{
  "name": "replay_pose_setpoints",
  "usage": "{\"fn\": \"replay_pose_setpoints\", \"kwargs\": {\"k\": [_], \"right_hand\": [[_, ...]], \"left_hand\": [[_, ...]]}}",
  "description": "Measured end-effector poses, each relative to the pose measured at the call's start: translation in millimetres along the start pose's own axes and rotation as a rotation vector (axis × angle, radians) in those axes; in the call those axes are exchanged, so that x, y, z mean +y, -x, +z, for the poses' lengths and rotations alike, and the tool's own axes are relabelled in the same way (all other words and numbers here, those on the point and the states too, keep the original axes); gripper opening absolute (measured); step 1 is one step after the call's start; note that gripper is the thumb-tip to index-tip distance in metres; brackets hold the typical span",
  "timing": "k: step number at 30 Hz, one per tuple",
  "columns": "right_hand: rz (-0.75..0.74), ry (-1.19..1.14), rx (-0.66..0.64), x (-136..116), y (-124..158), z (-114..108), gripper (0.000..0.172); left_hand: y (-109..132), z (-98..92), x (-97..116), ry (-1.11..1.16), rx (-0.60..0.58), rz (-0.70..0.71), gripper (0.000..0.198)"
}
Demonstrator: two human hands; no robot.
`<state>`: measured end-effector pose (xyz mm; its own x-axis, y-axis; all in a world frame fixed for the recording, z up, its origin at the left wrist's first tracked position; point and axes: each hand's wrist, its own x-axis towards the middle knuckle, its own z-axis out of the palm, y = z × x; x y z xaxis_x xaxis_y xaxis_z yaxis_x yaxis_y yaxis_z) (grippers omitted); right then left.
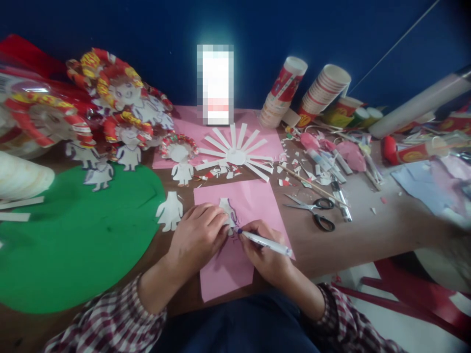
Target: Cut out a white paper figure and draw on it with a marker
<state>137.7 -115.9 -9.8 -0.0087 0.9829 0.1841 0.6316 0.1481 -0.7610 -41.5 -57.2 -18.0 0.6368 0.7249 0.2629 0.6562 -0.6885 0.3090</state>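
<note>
My right hand point(265, 250) is closed around a white marker pen point(270, 242). Its dark tip is at the edge of a small white paper doll cutout point(225, 205), which carries a dark outline along its right side. With bent fingers, my left hand point(202, 228) presses that cutout down and hides part of it. Under both lies a pink sheet of paper point(228, 279), with a few dark marks beside the cutout. Just left of my left hand is another plain paper doll cutout point(170, 212), without a head.
A round green sheet point(81, 245) lies left, with finished paper dolls point(128, 147) behind it. Black-handled scissors point(312, 211), a wooden stick point(309, 184) and paper scraps lie right. Stacked paper cups point(324, 90) stand behind. A fringed white paper piece point(235, 156) lies at the back.
</note>
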Motion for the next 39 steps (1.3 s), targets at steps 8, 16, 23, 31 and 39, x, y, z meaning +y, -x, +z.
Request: {"fn": "replay_pose_setpoints", "kwargs": {"k": [8,16,23,31,39], "right_hand": [[-0.002,0.020,-0.004,1.5,0.8,0.5,0.003],[0.019,0.031,0.002,1.9,1.5,0.6,0.003],[0.036,0.041,0.006,1.3,2.1,0.0,0.003],[0.055,0.049,0.018,0.4,2.0,-1.2,0.004],[0.052,0.064,0.033,1.9,2.5,0.1,0.005]], "left_hand": [[-0.6,-0.5,0.9,-0.005,-0.004,-0.001,0.016],[-1.1,-0.3,1.0,-0.002,0.000,-0.002,0.014],[-0.6,0.6,0.1,0.001,0.005,0.005,0.014],[-0.3,0.2,0.1,-0.005,0.007,0.008,0.014],[-0.6,0.4,0.1,-0.001,0.009,0.008,0.013]]}}
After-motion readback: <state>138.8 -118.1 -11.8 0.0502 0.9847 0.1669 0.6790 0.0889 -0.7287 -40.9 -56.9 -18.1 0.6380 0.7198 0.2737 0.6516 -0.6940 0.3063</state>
